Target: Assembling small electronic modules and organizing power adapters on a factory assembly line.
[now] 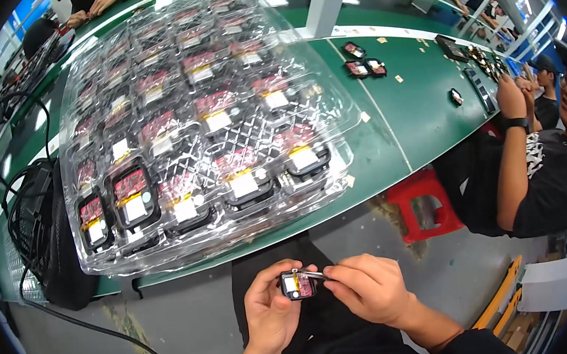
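Observation:
Over my lap, my left hand (pixel 273 309) grips a small black device housing (pixel 298 285) by its edges. Inside the housing show a red circuit board, a white block and a strip of yellow tape. My right hand (pixel 371 290) pinches a thin metal tool, seemingly tweezers (pixel 315 274), whose tip reaches over the housing's upper edge. Whether the tip touches a part inside is too small to tell. Beyond my hands, a clear plastic tray (pixel 233 217) on the bench holds several similar housings, such as one (pixel 133 195) near its left front corner.
The green bench (pixel 421 119) carries several loose housings (pixel 365 68) right of the tray. A co-worker (pixel 536 173) sits at the right, near a red stool (pixel 426 205). Black cables (pixel 30 235) hang at the left. A grey post (pixel 329 2) rises behind the tray.

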The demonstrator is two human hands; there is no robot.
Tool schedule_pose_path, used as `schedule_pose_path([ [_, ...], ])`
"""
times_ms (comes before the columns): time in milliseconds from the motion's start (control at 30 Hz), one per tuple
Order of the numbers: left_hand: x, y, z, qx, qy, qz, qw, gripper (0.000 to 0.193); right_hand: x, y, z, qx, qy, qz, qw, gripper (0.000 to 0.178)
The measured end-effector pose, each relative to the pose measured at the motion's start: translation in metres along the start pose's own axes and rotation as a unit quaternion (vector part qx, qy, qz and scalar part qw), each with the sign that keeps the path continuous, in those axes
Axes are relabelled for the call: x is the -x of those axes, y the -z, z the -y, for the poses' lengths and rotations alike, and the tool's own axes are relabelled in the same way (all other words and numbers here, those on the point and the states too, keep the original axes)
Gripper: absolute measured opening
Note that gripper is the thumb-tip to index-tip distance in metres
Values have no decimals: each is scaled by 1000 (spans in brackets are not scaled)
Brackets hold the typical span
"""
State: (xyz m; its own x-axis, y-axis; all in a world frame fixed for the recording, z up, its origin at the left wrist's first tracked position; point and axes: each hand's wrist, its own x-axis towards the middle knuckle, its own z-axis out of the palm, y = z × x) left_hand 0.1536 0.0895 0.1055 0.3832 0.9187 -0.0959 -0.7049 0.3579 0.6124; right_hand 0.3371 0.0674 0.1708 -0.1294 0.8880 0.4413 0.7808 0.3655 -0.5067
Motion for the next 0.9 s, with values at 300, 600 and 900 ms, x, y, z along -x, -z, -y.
schedule_pose_path([
  [300, 7, 3, -2, -24, 25, -25, 999, 66, 1, -9, -5, 37, 51, -17, 998, 26],
  [600, 3, 2, -2, -39, 13, -21, 999, 65, 0, -10, -10, -91, -30, 7, 995, 12],
  [900, 6, 1, -5, -3, 25, -22, 999, 59, 4, -16, -10, -10, 16, -1, 1000, 17],
])
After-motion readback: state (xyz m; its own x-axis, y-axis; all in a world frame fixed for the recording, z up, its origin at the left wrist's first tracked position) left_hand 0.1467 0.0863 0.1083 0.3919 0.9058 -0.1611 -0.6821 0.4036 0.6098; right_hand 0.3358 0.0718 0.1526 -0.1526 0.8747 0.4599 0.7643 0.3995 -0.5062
